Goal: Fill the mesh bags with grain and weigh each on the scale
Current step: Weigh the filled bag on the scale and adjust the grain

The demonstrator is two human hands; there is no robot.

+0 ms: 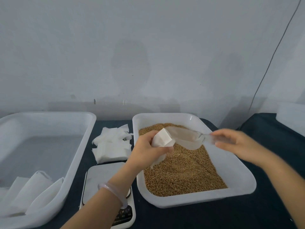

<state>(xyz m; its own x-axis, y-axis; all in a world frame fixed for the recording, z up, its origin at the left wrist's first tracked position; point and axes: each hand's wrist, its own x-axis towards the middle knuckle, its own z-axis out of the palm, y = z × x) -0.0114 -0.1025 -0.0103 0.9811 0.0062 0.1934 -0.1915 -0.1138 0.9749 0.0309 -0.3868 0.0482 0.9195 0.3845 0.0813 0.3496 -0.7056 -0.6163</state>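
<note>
- the scale (pixel 102 176) is partly hidden: the left forearm crosses its front right corner, so only a few dark buttons show and no reading can be made out.
- the right hand (pixel 234 142) is smeared by motion, and its fingertips are hard to separate.
- the scoop (pixel 186 138) is clear plastic; there may be a little grain in it, but the view through it does not settle that.
- the big tray (pixel 79 146) on the left is cut off by the picture's edge, and the white filled bags (pixel 33 192) lying in its near corner run out of view too.
- a white box (pixel 290 119) at the far right is cut off and blurred.
- the left hand (pixel 148 146) reaches in over the scale with a pale bracelet (pixel 112 189) on the wrist. its fingers and thumb are curled round a white mesh bag (pixel 162 138), held above the grain (pixel 181 171) with its open end up toward the scoop.
- the right hand comes in from the right, its fingers closed on the scoop's handle. the scoop's wide mouth meets the bag's opening.
- the grain fills the white tray (pixel 239 171) just right of the scale.
- a loose pile of empty bags (pixel 112 146) lies on the dark cloth (pixel 214 217) behind the scale, between the two trays.
</note>
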